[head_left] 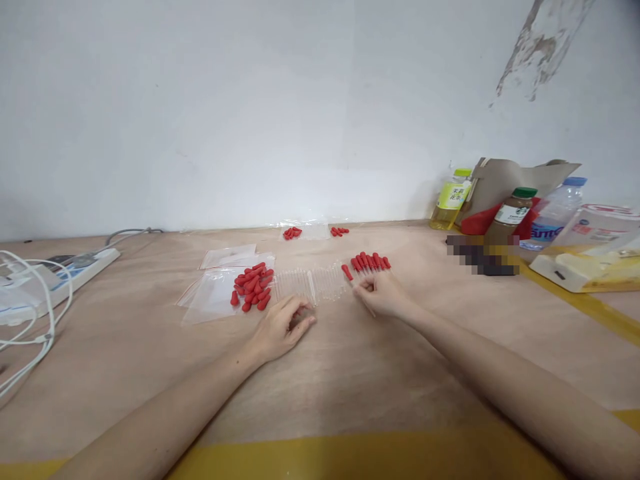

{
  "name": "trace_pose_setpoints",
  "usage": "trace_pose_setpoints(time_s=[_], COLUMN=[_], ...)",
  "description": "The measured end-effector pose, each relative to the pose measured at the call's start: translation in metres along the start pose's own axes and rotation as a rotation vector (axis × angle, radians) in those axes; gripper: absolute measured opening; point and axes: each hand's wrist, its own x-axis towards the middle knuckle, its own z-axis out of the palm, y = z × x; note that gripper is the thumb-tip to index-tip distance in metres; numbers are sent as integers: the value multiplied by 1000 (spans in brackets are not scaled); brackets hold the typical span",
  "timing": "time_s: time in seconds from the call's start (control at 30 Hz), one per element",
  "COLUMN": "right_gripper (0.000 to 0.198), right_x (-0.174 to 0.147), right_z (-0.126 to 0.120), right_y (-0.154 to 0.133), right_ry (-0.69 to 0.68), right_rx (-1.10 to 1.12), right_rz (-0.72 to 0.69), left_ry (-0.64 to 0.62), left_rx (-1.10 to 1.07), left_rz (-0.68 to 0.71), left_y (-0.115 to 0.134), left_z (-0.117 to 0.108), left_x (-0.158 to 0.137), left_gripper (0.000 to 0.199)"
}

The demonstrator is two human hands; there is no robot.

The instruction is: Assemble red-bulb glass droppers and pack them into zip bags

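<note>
My R hand (379, 295) is clamped on a red-topped dropper (347, 271), just L of a row of droppers (370, 261) on the brown tbl (340, 373). My L hand (284, 327) is half curled, grip apart, nr the glass tubes (313, 287); red bulbs (253, 285) lie L of those. Yellow tape (300, 459) along nr edge, power strip (95, 263) far L, bottles (451, 200) R, white wall (250, 113) behind w/ peeled patch (543, 50).

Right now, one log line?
left hand: near clear tubes, appears empty | right hand: pinching red-bulb tube | red-bulb row: beyond right hand | loose red bulbs: heaped beside clear tubes
</note>
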Motion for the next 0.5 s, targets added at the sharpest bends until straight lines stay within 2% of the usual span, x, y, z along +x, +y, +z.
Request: trace_pose_setpoints(time_s=[0.1,0.23,0.37,0.5], right_gripper=[34,35,41,46], right_x=[23,42,52,53], right_z=[-2,7,19,22], right_y=[2,-10,-12,-8], right_ry=[17,81,140,160], right_rx=[-50,-216,-368,-415], right_rz=[94,182,191,185], left_ry=[-46,-70,-103,-123], left_rx=[-6,16,14,11], left_rz=[18,30,26,17], left_y=[1,2,1,2], left_z=[0,-2,-3,-2], left_x=[1,2,2,2], left_gripper=[18,30,31,30])
